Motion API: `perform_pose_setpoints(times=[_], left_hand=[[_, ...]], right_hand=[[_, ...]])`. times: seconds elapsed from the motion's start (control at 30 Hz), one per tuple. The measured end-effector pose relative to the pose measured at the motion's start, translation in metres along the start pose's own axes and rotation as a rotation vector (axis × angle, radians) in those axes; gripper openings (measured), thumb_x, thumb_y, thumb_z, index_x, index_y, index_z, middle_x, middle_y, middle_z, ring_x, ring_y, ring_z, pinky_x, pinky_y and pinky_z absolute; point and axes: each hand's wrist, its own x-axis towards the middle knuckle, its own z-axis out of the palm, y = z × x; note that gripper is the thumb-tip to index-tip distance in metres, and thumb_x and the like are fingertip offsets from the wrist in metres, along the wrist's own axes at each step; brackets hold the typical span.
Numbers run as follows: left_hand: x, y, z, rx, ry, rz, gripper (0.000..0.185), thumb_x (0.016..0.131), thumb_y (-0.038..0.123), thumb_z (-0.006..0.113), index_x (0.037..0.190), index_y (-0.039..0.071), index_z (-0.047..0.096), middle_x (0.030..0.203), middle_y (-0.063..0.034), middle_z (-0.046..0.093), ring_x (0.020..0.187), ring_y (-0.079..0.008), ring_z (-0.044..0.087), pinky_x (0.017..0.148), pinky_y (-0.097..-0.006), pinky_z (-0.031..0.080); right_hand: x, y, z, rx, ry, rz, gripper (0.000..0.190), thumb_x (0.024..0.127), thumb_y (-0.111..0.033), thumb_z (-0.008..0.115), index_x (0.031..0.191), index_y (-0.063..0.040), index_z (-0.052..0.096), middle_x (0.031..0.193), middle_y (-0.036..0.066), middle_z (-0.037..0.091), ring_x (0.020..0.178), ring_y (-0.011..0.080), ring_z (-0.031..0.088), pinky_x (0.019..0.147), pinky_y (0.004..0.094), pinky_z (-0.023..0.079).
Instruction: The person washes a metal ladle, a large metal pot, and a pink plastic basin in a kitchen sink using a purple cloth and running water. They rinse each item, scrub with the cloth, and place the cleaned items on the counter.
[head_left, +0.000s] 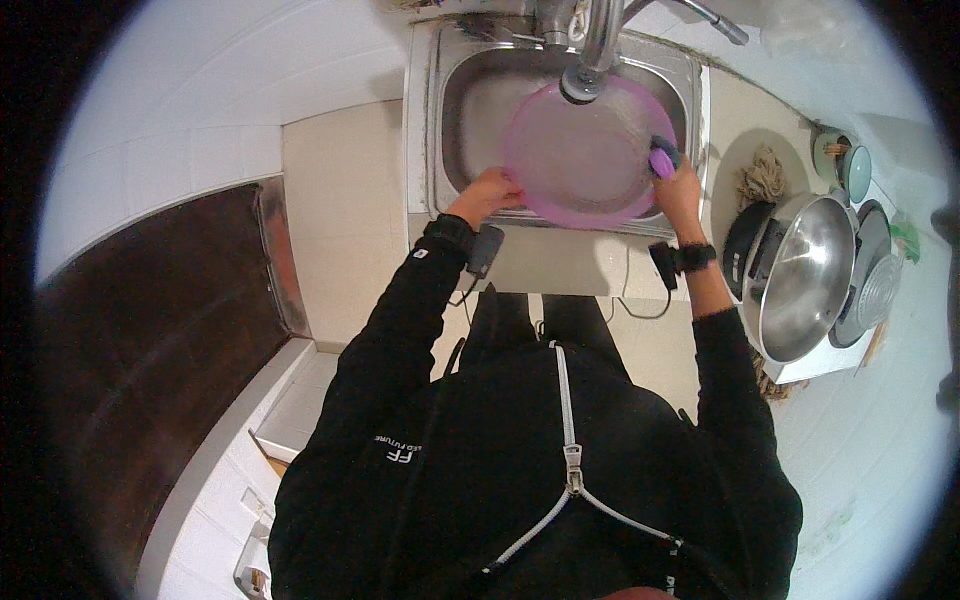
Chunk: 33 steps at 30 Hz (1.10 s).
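Observation:
A translucent pink plastic basin (589, 219) is tilted in the stainless-steel sink (477, 112), its near rim reaching over the sink's front edge. My left hand (489, 195) grips the basin's rim at the near left. In my right hand (681, 193) is a purple-and-dark scrubbing brush (663, 160), pressed close to the basin's right inner wall. The brush's working side is hidden. Over the basin's far edge hangs the metal faucet spout (592, 64). Whether water is running cannot be made out.
On the right, a shiny steel wok (810, 277) leans beside pot lids (874, 296) and a dark-handled pan (742, 247). Behind them are a tan stringy bundle (763, 178) and pale green bowls (855, 174). A dark brown panel (165, 330) stands at the left. Cables hang from both wrist straps.

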Motion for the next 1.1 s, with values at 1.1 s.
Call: perform_pose_setpoints(times=[1.1], left_hand=[[-0.178, 0.13, 0.045, 0.295, 0.317, 0.374, 0.021, 0.084, 0.017, 0.064, 0.097, 0.006, 0.051, 0.078, 0.0006, 0.057, 0.07, -0.0077, 0.055, 0.068, -0.0233, 0.046]], right_hand=[[-0.126, -0.035, 0.088, 1.339, -0.725, 0.693, 0.012, 0.081, -0.013, 0.061, 0.077, -0.004, 0.053, 0.063, 0.002, 0.05, 0.054, 0.0125, 0.049, 0.045, 0.0266, 0.042]])
